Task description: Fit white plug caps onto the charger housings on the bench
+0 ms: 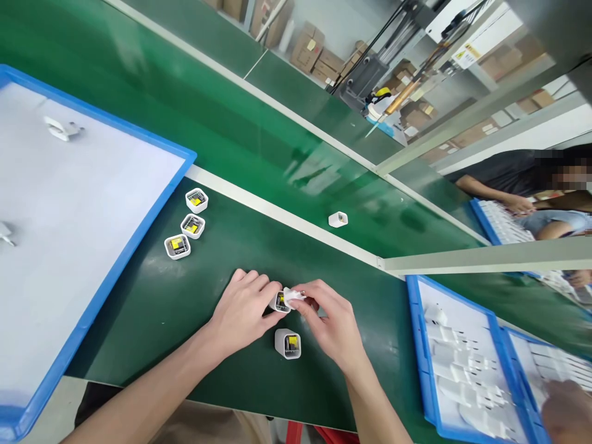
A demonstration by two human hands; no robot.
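Note:
My left hand (244,308) is closed around a small white open casing (280,301) with yellow and black parts inside, held on the green mat. My right hand (329,320) pinches a small white cap piece (293,296) right against that casing. Another open white casing (287,343) stands on the mat just below my hands. Three similar open casings (190,226) sit in a row to the upper left, beside the big blue tray. A single white casing (337,219) lies on the green conveyor belt beyond the white rail.
A large blue tray (134,240) with a white liner and a few white parts fills the left. At the right, a blue tray (419,345) holds several white pieces. Another person (513,185) works across the belt; someone's hand (567,410) shows at bottom right.

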